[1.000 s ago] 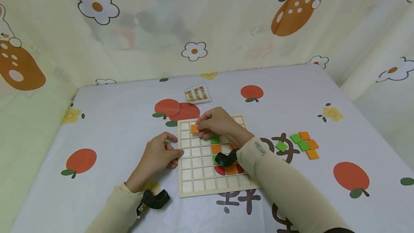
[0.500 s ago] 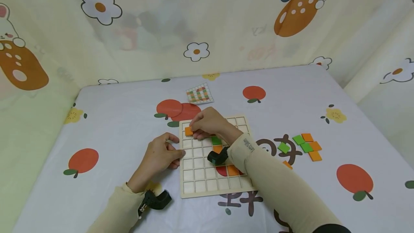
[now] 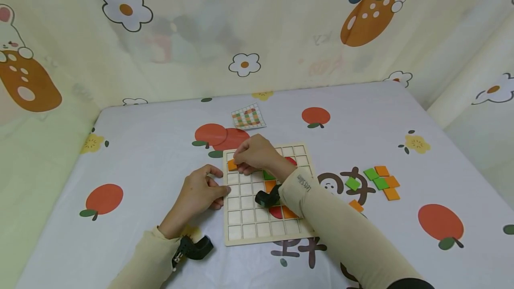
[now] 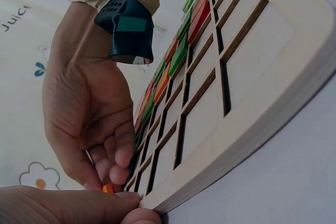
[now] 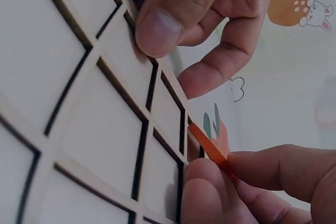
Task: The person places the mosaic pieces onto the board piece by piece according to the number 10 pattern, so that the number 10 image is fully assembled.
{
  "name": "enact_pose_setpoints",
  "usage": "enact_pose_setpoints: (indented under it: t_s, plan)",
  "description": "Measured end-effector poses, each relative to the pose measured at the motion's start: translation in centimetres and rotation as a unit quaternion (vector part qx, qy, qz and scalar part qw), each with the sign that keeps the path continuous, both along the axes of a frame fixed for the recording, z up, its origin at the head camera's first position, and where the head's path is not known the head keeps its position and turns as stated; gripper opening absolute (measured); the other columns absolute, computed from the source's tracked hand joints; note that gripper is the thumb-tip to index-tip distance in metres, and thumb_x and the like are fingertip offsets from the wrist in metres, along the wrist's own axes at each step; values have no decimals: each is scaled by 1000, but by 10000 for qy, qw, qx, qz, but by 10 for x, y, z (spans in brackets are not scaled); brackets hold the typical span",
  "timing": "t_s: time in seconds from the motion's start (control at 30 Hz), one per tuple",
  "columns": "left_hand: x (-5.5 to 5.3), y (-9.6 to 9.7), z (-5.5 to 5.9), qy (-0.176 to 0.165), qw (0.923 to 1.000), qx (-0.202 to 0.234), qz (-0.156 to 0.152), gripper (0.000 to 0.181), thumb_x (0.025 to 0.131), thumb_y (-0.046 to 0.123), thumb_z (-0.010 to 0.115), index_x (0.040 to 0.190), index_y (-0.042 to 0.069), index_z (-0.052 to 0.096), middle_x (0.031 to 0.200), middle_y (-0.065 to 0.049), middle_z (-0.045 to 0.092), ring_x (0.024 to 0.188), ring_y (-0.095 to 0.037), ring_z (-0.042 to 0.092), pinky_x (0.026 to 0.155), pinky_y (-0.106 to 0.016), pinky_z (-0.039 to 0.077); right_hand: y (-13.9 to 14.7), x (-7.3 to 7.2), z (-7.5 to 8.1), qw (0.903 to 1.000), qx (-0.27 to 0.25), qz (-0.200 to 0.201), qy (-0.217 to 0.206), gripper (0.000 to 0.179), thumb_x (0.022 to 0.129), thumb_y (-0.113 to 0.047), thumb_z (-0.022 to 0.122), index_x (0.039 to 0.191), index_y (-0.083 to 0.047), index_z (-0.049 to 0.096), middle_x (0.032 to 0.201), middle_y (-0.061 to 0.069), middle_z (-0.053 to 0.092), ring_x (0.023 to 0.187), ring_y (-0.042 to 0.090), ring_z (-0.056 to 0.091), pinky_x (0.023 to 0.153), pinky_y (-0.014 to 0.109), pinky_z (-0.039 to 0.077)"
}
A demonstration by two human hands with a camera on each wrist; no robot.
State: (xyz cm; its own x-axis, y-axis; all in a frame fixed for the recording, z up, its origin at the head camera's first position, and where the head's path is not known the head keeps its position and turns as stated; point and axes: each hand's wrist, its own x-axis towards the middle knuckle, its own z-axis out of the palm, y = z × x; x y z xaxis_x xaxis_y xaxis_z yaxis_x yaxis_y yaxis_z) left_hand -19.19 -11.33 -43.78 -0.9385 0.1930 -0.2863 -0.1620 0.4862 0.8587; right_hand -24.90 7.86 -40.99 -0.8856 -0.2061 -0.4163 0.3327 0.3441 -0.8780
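Note:
My right hand point(image 3: 259, 155) pinches an orange square tile point(image 3: 232, 165) between thumb and fingers, over the far-left part of a wooden grid board point(image 3: 245, 230). The orange tile point(image 5: 210, 145) stands tilted in the right wrist view, one edge at a cell near the rim. At the board's left side, my left hand point(image 3: 201, 188) has its thumb tip on the rim, with relaxed, bent fingers beside the edge. Green, orange and red pieces sit in cells toward the board's right; my right hand and sleeve partly cover them.
Loose green tiles point(image 3: 379, 183) and orange tiles point(image 3: 391, 194) lie right of the board, with another orange tile point(image 3: 355, 205) by the right sleeve. A small pattern card point(image 3: 249, 117) lies behind the board. A printed cloth point(image 3: 152, 146) covers the table.
My right hand has carried the orange tile left and slightly nearer, to the board's left column, where the tile has tilted. My left hand stays at the board's left edge.

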Motion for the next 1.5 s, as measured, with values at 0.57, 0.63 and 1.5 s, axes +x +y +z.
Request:
enact_pose_setpoints:
  t_s: [0.57, 0.63, 1.5]
  plan:
    - [0, 6, -1, 23, 10000, 50, -67, 36, 87, 4, 82, 117, 0, 62, 72, -11, 68, 50, -16, 65, 51, -31, 60, 11, 9, -3, 9993, -56, -81, 368, 10, 94, -6, 73, 100, 1, 75, 82, 15, 73, 63, 18, 67, 64, 29, 63]
    - [0, 7, -1, -6, 9999, 82, -60, 37, 87, 4, 82, 117, 1, 61, 73, -12, 68, 51, -17, 66, 51, -31, 60, 19, 13, -1, 9987, -137, -141, 469, 11, 94, -8, 73, 100, 0, 75, 86, 16, 73, 65, 19, 68, 65, 30, 63]
    - [2, 0, 1, -7, 10000, -8, -67, 38, 89, 4, 81, 121, -1, 60, 76, -12, 66, 51, -16, 66, 52, -31, 60, 219, 111, 6, 9623, 2572, -734, 492, 32, 90, -24, 81, 112, -2, 72, 79, 3, 61, 70, 20, 56, 56, 28, 46]
